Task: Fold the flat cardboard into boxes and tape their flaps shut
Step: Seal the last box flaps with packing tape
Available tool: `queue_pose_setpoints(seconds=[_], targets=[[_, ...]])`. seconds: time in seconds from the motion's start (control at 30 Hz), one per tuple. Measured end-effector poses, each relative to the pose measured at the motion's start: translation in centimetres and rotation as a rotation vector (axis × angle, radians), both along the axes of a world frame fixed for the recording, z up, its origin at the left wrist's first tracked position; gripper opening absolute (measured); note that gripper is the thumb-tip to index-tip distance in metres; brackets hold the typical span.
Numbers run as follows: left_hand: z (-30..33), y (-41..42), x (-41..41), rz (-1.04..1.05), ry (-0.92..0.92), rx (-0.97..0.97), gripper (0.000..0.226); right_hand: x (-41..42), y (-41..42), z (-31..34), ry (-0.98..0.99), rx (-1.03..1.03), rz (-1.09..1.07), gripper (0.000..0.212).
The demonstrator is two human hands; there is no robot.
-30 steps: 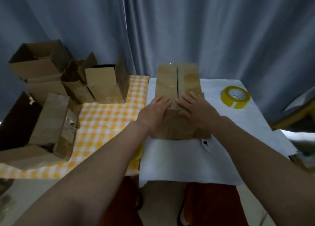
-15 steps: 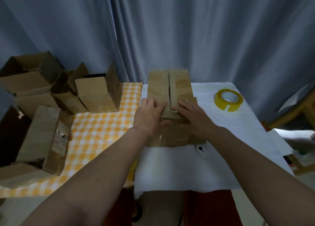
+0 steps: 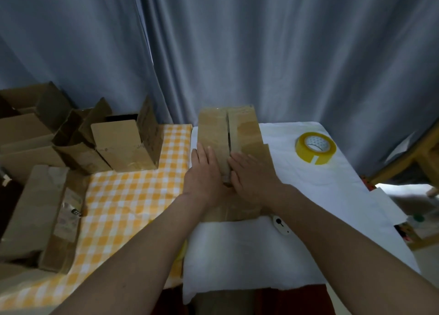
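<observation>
We see one cardboard box [image 3: 229,134] on the white cloth [image 3: 297,219] | left hand [image 3: 204,174] and right hand [image 3: 251,177] – both flat, fingers straight, pressing its two flaps | one yellow tape roll [image 3: 315,148] (well right) | four open boxes [image 3: 126,143] left – count uncertain

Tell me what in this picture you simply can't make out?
Only the head view exists.
- Near end of the cardboard box: covered by the left hand and right hand, so the seam there is hidden.
- Small white object: partly under the right forearm; too small to identify.
- Label on the flat cardboard: print too small and dim.
- Open boxes at far left: cut off by the frame edge.
- Tape roll: its loose end is unclear.
</observation>
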State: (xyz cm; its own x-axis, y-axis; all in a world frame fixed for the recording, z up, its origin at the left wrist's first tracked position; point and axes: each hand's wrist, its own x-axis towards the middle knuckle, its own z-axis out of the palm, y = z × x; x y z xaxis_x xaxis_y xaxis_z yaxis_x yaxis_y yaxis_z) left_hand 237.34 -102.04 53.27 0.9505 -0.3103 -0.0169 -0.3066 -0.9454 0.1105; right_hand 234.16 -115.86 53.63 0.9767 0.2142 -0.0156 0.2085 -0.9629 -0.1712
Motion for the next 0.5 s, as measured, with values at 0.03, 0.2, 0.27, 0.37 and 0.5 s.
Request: queue_pose_setpoints(seconds=[0.03,0.2,0.27,0.37,0.5], targets=[[0.0,0.0,0.0,-0.012,-0.008,0.035,0.119,1.1,0.1,0.0,0.012,-0.012,-0.007,0.053],[0.8,0.3,-0.5,-0.104,-0.112,0.137,0.128,6.3,0.6,0.6,0.069,-0.079,-0.059,0.055],[1.1,0.3,-0.3,-0.128,-0.121,0.165,0.130,7.7,1.0,0.9,0.116,-0.089,-0.100,0.056],[0.9,0.4,0.1,-0.194,-0.097,0.286,0.135,7.5,0.9,1.3,0.097,-0.062,-0.100,0.055],[0.1,0.6,0.1,-0.214,-0.062,0.343,0.139,4.7,0.3,0.3,0.020,-0.042,-0.009,0.054]])
